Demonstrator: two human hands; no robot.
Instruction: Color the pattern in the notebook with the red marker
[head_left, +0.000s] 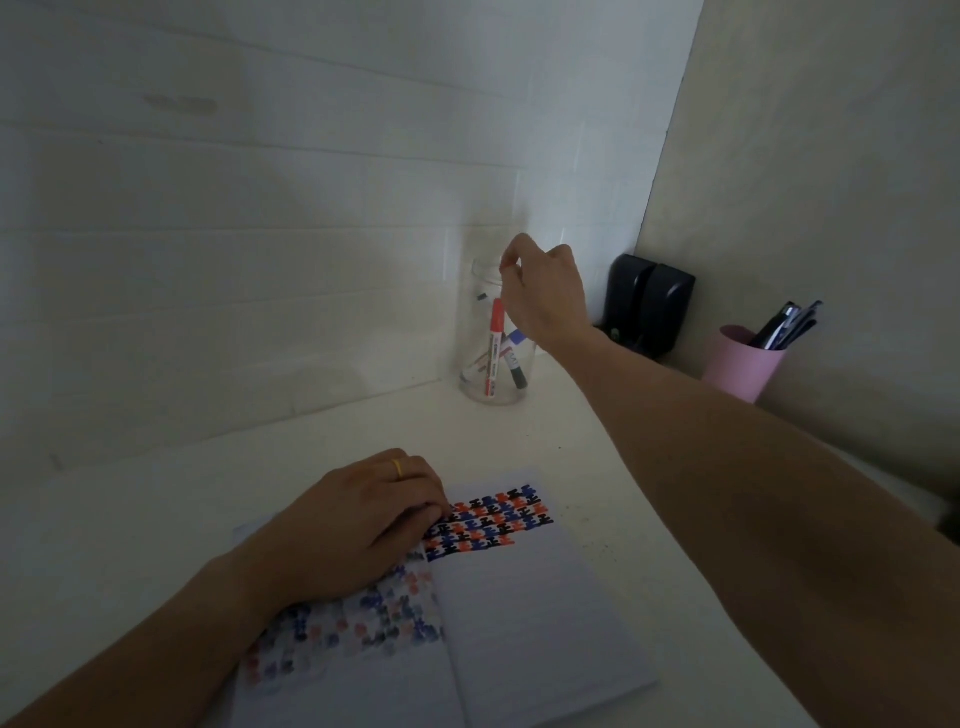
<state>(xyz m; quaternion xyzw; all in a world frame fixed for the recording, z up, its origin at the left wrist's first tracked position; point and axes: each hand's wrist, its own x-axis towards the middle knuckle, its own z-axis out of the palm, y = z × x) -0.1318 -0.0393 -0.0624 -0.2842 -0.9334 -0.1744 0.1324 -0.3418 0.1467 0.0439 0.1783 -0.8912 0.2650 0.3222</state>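
Closest to us, the open notebook lies on the white desk, its pages running away toward the wall. Across the top of the right page we see the pattern, rows of small interlocking shapes in red, blue and black. On the left page there is a fainter, washed-out set of the same shapes.

The left hand is down flat on the left page, palm on the paper, fingers loosely together and their tips touching the edge of the pattern near the fold. It grips nothing, just pins the page. A gold ring shows on one finger.

Up at the back, the right hand is reaching out over a clear glass jar that stands near the wall. The thumb and forefinger are drawn together in a pinch right at the jar's mouth, the other fingers curled in. Whether anything sits between those fingertips we cannot tell.

And there is the red marker, standing upright inside the jar, red cap on top, its cap just below the pinching fingertips. Other markers lean in the jar beside it, one with a dark tip at the bottom.

Off to the right, a black device sits against the corner, and nearer the edge a pink cup holds a bunch of dark pens.
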